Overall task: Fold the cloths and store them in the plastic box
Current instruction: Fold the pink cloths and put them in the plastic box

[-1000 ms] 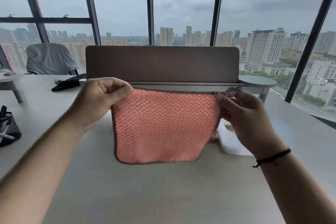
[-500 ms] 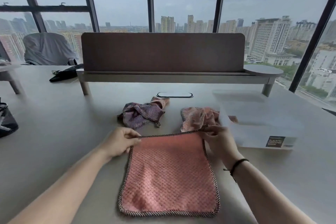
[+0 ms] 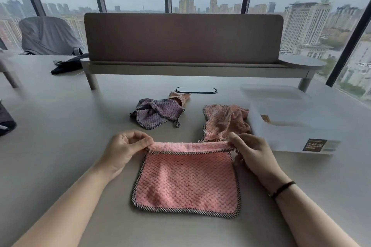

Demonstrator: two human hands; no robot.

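A pink cloth [image 3: 186,182] with a dark checked border lies flat on the grey table [image 3: 60,136] in front of me. My left hand [image 3: 124,150] pinches its far left corner and my right hand [image 3: 251,152] pinches its far right corner. The far edge is lifted and rolled over towards me. Behind it lie a crumpled purple cloth [image 3: 158,114] and a crumpled pink cloth [image 3: 222,120]. The translucent plastic box [image 3: 289,128] stands at the right, touching the crumpled pink cloth.
A brown desk divider [image 3: 182,38] on a raised shelf runs across the back. A cable port [image 3: 195,90] sits in the table before it. A black item [image 3: 66,64] lies at the back left, a dark holder [image 3: 6,122] at the left edge, a covered chair [image 3: 48,36] beyond.
The pink cloth was held up in the air, then laid flat on the table. Now both hands have lifted its far edge and begun turning it back towards me.
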